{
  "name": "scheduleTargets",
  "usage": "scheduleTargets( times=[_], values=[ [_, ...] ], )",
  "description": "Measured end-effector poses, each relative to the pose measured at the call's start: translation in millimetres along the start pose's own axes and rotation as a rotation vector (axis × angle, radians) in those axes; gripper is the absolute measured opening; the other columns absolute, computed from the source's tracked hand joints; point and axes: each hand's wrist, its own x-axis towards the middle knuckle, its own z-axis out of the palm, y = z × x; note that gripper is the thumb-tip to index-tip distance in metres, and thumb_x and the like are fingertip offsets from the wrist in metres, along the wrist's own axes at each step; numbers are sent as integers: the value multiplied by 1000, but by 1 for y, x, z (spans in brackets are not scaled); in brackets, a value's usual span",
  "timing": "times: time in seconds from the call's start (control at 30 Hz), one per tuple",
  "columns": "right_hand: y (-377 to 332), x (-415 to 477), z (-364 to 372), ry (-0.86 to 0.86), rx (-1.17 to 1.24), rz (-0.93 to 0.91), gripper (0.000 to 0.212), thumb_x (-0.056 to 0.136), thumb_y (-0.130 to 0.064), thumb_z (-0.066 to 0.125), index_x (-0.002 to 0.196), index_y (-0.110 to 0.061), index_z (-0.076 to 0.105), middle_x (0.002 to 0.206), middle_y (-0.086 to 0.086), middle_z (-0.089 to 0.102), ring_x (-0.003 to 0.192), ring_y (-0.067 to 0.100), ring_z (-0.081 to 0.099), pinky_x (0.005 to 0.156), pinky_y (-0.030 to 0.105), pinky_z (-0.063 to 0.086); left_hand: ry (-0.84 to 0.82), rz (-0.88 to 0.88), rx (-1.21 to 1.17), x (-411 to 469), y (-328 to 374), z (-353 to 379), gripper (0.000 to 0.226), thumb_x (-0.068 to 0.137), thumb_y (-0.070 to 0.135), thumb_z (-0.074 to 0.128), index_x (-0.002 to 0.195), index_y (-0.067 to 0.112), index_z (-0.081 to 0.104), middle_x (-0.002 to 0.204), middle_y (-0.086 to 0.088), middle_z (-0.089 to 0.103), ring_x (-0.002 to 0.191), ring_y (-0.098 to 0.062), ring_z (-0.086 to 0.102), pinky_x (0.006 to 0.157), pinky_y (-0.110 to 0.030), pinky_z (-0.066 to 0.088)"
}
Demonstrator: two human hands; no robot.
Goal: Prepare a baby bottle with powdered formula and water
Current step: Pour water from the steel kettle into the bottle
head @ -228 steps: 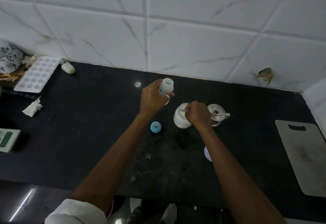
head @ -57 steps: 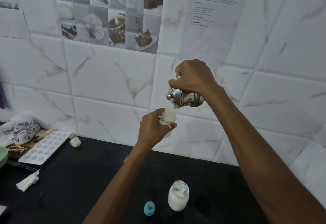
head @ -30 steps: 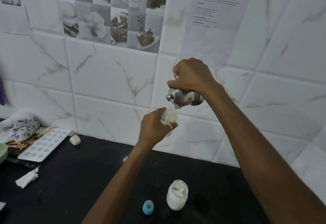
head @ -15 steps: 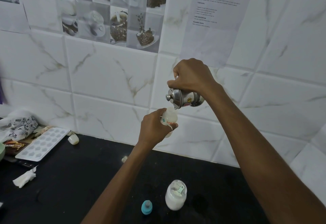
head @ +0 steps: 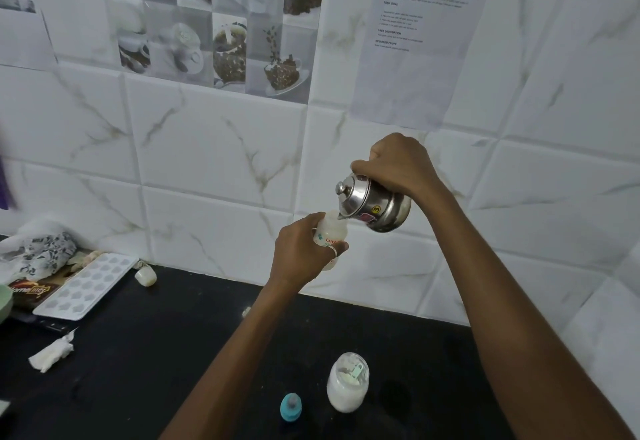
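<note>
My left hand [head: 300, 252] grips a small translucent baby bottle [head: 331, 233], held upright in the air above the black counter. Just above it, my right hand [head: 398, 162] holds a small steel kettle [head: 375, 204] tilted to the left, its spout touching the bottle's open mouth. Down on the counter [head: 145, 363] stands an open glass jar of white formula powder [head: 347, 384] with a scoop resting inside. The bottle's blue teat cap [head: 290, 406] sits just left of the jar.
A white ice tray [head: 85, 285] lies at the far left on a printed packet [head: 29, 292], with a patterned cloth [head: 36, 252] behind it. A small white cap [head: 145, 275] and a crumpled tissue [head: 52, 356] lie nearby. A printed sheet [head: 420, 41] hangs on the tiled wall.
Since 7.6 s ago my right hand left the formula jar and took up the steel kettle. Over the last second both hands have held steady, the kettle tilted at the bottle's mouth.
</note>
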Motion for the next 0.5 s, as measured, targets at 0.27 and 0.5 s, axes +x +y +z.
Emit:
scheduleTargets(
  times=[0.27, 0.5],
  values=[
    [48, -38, 22, 18, 501, 343, 43, 71, -31, 76, 55, -16, 40, 54, 1, 32, 59, 18, 34, 60, 35, 31, -58, -28, 8, -11, -7, 10, 61, 72, 41, 88, 126, 24, 66, 101, 10, 70, 96, -17, 69, 88, -38, 57],
    [83, -83, 55, 59, 920, 640, 28, 79, -28, 79, 73, -11, 57, 64, 3, 44, 62, 18, 41, 61, 32, 34, -82, -32, 15, -17, -14, 23, 71, 71, 44, 88, 133, 19, 62, 116, 3, 72, 102, -18, 68, 92, -36, 56]
  ],
)
